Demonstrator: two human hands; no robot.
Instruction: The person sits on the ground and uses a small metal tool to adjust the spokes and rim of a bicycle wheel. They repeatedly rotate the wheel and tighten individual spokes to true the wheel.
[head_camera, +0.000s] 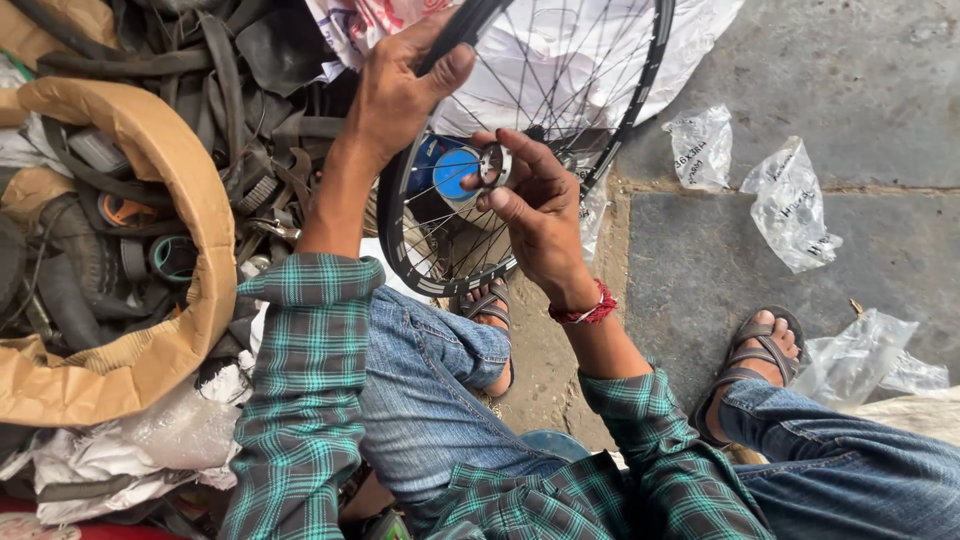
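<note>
At nine o'clock I see a tan tyre lying on a heap of black rubber tubes. My left hand grips the rim of the spoked wheel, fingers wrapped firmly round it at twelve o'clock. My right hand pinches a small metal ring against the blue hub at the wheel's centre. I judge the ring is not yet seated, so fitting is midway. At three o'clock empty clear bags lie on the stone floor.
</note>
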